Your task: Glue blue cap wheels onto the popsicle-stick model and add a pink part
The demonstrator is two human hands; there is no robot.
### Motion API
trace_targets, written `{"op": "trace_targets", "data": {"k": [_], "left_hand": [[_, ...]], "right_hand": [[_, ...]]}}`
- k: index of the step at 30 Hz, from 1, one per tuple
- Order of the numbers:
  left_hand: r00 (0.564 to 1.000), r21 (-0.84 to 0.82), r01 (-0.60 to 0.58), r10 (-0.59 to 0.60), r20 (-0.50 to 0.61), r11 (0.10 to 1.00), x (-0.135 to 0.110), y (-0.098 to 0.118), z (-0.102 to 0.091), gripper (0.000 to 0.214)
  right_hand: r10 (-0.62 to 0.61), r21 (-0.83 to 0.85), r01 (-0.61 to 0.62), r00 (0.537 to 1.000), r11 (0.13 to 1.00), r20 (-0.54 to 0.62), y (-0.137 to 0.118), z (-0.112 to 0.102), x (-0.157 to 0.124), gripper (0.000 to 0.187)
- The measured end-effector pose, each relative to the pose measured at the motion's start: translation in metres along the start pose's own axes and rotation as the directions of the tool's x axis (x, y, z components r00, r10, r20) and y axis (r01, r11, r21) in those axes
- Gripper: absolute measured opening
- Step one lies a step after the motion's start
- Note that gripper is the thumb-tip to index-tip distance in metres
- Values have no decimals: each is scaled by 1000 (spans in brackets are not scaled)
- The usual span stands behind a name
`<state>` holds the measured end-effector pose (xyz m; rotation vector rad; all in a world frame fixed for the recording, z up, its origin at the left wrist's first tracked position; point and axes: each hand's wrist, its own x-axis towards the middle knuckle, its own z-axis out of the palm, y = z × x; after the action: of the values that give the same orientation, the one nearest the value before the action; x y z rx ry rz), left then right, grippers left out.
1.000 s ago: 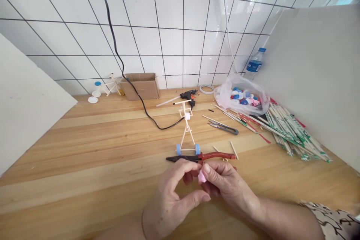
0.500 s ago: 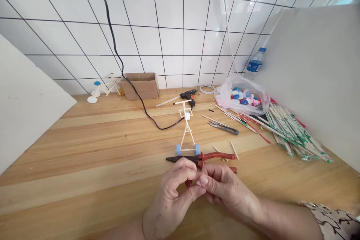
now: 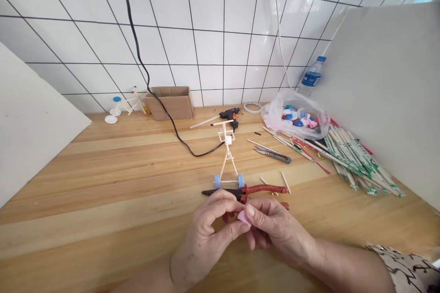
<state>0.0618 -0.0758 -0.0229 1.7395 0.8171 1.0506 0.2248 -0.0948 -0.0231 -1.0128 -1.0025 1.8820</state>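
Held piece (image 3: 242, 218) seemingly before pliers (image 3: 248, 189), stick model (image 3: 228, 154) beyond

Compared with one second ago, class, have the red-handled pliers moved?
No; the red-handled pliers show no clear shift on the wooden table, judged against its grain.

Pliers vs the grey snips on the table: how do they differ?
Colour: the pliers have red handles and dark jaws; the snips are grey.
Size: the pliers look longer and bulkier than the snips.
View: the left hand and right hand partly hide the pliers, while the snips lie clear of both hands.
Shared: both lie on the wooden table, tips toward the picture's left.
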Motion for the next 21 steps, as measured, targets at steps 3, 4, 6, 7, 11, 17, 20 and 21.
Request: {"op": "trace_targets", "data": {"k": [3, 4, 6, 7, 11, 17, 20, 21], "left_hand": [[995, -78, 99, -98, 17, 992, 1, 0, -1, 6], [991, -106, 133, -132, 19, 985, 2, 0, -1, 8], [983, -157, 185, -185, 14, 970, 3, -1, -1, 9], [979, -174, 202, -204, 8, 964, 3, -1, -1, 10], [978, -200, 201, -207, -13, 959, 3, 0, 0, 9], [998, -202, 64, -63, 11, 977, 1, 2, 0, 5], [1000, -173, 17, -16, 6, 985, 0, 3, 0, 5], [1000, -165, 10, -9, 8, 986, 0, 3, 0, 6]], "right_hand": [[-46, -9, 47, 998, 999, 37, -3, -1, -1, 43], [-57, -29, 58, 998, 998, 28, -4, -1, -1, 41], [-76, -88, 75, 997, 993, -3, -7, -2, 0, 36], [-92, -119, 89, 996, 989, -21, -8, -2, 0, 35], [-201, -224, 182, 977, 957, -66, -6, 0, -1, 35], [-293, -403, 258, 956, 878, -26, 1, -2, -5, 36], [-284, -430, 256, 959, 866, -3, 3, -5, -4, 36], [-268, -416, 246, 963, 875, 5, 3, -6, -3, 36]]}}
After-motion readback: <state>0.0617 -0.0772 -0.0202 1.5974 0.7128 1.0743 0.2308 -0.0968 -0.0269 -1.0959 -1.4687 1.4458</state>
